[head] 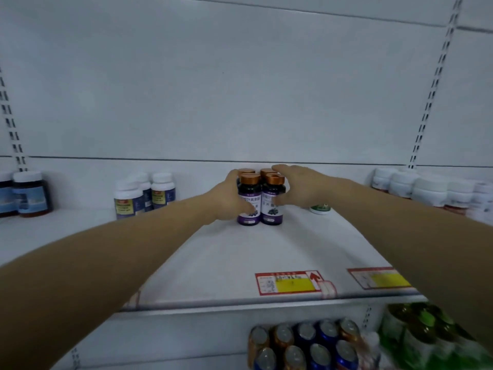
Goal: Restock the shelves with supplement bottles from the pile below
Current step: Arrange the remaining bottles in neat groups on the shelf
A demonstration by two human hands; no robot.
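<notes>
On the white shelf (pixel 213 263), both hands clasp four copper-capped bottles (pixel 260 200)

Lots of bare shelf (pixel 213 263) in front of the four purple bottles (pixel 260 198), so hands can come in from the front w/ nothing in the way. Both sides are taken by the left hand (pixel 229 196) & right hand (pixel 298 188). White bottles (pixel 145 193) stand well apart at left, white tubs (pixel 426 189) far right, a green-white lid (pixel 320 208) near the right hand.

Four dark supplement bottles (pixel 260 200) with copper caps are clasped together on the white shelf (pixel 226 263), gripped by the left hand (pixel 232 197) and the right hand (pixel 298 189) from either side.
</notes>
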